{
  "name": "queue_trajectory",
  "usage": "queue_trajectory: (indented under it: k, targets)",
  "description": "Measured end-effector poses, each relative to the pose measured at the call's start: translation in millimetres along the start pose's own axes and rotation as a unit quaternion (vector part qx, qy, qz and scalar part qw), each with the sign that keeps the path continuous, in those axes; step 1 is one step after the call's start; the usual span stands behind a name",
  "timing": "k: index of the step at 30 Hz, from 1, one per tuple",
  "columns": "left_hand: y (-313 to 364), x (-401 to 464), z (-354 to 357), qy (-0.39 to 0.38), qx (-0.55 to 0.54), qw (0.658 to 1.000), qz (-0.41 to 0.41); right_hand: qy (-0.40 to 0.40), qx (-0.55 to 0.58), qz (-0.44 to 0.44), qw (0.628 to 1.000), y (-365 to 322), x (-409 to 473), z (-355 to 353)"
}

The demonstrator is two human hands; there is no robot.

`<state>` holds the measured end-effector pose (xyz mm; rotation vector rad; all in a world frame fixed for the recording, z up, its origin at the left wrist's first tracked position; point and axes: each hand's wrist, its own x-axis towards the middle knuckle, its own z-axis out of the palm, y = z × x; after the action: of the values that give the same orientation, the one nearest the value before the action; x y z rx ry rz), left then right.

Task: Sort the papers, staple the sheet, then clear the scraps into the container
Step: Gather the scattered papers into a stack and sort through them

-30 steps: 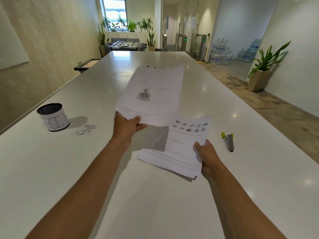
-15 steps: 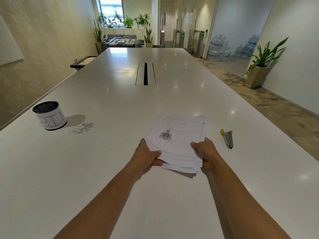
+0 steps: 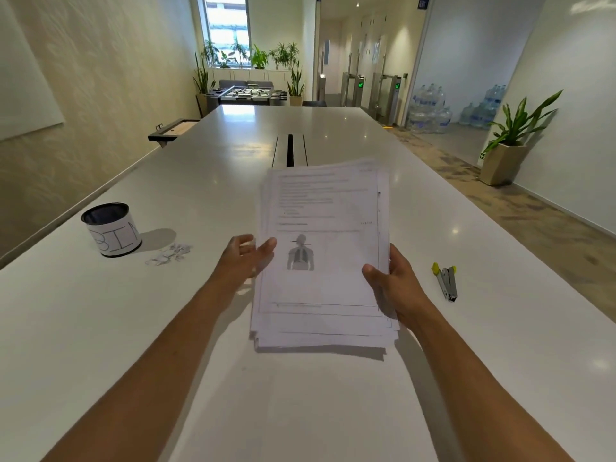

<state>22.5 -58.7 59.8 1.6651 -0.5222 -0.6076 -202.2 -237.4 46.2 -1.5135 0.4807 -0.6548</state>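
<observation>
Potted plant (image 3: 515, 128) beside water bottles (image 3: 430, 110).

- Long white table (image 3: 233, 181) is seen running to a bright far window (image 3: 226, 25).
- Potted plants (image 3: 256, 56) are lined beneath it; a foosball table (image 3: 248, 93) stands before them.
- Water bottles (image 3: 430, 108) are stacked right.

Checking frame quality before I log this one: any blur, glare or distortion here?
Head view: paper stack and left hand are motion-blurred, its text unreadable; small ceiling-light glints dot the table; the window is blown out; wide-angle lens bends walls and table edges.
</observation>
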Motion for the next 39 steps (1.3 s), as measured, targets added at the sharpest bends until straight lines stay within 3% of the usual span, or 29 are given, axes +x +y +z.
queue_trajectory:
  k: [3, 6, 10, 17, 23, 29, 39]
  targets:
    - [10.1, -0.5, -5.7, -0.083, -0.052, 0.991, 0.088, -0.043, -0.058, -0.037, 0.997, -13.4, 0.3, 13.3]
    - [22.0, -6.1, -2.2, -0.022, -0.017, 0.986, 0.166, -0.053, -0.08, -0.062, 0.993, -18.9, 3.5, 26.0]
    - [51.4, -18.0, 4.5, 0.075, 0.011, 0.97, 0.229, -0.002, -0.089, -0.127, 0.988, -34.9, 10.7, 35.9]
    - [104.4, -28.1, -3.2, 0.1, 0.015, 0.933, 0.344, 0.044, -0.046, -0.204, 0.977, -76.2, 20.1, 43.4]
    - [82.5, -30.2, -3.0, 0.06, -0.026, 0.95, 0.304, 0.038, -0.026, -0.168, 0.985, -69.1, 16.2, 47.7]
    - [73.7, -32.9, 0.6, 0.103, 0.005, 0.954, 0.281, 0.065, -0.055, -0.157, 0.984, -68.3, 17.4, 54.9]
    - [122.6, -63.4, 23.7, 0.196, 0.032, 0.908, 0.369, 0.16, -0.073, -0.274, 0.945, -102.8, 14.6, 73.5]
